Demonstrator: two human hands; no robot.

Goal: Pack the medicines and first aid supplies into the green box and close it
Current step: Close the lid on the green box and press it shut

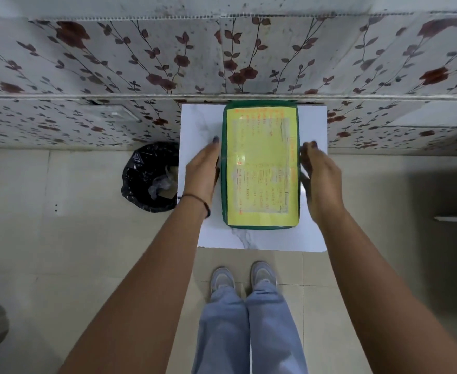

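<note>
The green box (pixel 261 166) lies on a small white table (pixel 197 125) with its lid down. A yellow sheet with orange and dark writing covers the lid. My left hand (pixel 203 171) is flat against the box's left side, fingers pointing away from me. My right hand (pixel 320 174) is pressed against the right side, fingers curled at the edge. No medicines or first aid supplies are visible outside the box.
A black-lined bin (pixel 149 176) with crumpled waste stands on the floor left of the table. A flower-patterned wall (pixel 141 63) runs right behind the table. My feet (pixel 243 276) are on beige floor tiles at the table's near edge.
</note>
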